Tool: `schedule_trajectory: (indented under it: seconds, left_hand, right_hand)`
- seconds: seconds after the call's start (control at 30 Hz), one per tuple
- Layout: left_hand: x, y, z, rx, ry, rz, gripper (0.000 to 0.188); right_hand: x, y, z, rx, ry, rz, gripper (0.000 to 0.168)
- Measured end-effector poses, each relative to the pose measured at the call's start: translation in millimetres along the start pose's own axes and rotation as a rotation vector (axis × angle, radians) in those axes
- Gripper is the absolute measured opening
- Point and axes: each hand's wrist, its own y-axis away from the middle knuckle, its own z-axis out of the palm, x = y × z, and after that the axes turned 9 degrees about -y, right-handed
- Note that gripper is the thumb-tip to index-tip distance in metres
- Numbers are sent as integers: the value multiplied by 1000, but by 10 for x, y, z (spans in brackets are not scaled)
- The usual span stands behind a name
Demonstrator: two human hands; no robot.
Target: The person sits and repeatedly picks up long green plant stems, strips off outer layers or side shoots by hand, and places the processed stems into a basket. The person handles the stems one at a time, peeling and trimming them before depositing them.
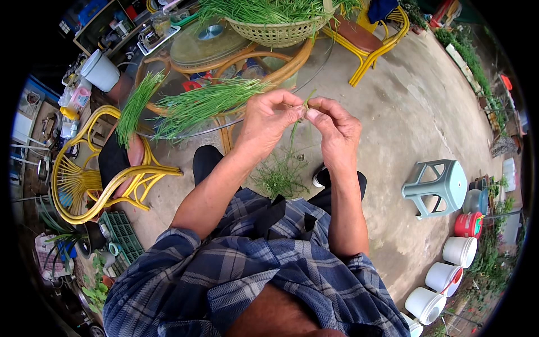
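Observation:
My left hand (269, 120) and my right hand (337, 126) meet at the fingertips beyond the near edge of the round glass table (313, 78). Both pinch a thin green stalk (294, 134), whose lower end hangs down. On the glass, left of my hands, lies a loose bunch of long green grass-like leaves (206, 103). A smaller bunch (137, 105) lies farther left, its tips past the table's edge. At the table's far side stands a pale woven-look basket (278, 33) heaped with the same greens. Scattered green scraps (280, 175) lie on the floor between my feet.
A yellow cane chair (99, 206) stands at the left, another (370, 42) beyond the table on the right. A plastic stool (454, 185) and several white buckets (459, 251) line the right. A tray with glassware (158, 40) sits at the table's far left.

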Motion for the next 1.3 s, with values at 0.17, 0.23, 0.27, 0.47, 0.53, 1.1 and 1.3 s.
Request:
schedule_trajectory:
  seconds: [0.17,0.23,0.27,0.47,0.53,1.1,1.3]
  left_hand:
    - [-6,57,8,20,-150,-23,7]
    - [-4,70,11,17,-215,-32,7]
    - [-7,77,12,16,-206,-39,7]
    - [-64,122,-29,-20,-67,-108,5]
    - [-65,130,-47,-45,-33,-130,5]
    - [-129,207,-178,12,26,-215,8]
    - [-138,220,-136,10,-48,-189,6]
  right_hand:
    - [30,-11,34,-36,92,-101,12]
    - [70,-15,9,-48,117,-117,10]
    - [80,-13,3,-51,113,-113,9]
    - [101,-6,5,-104,291,-229,5]
    - [105,0,9,-110,344,-272,4]
    - [465,8,-208,156,258,-47,10]
    - [337,68,-52,18,169,0,7]
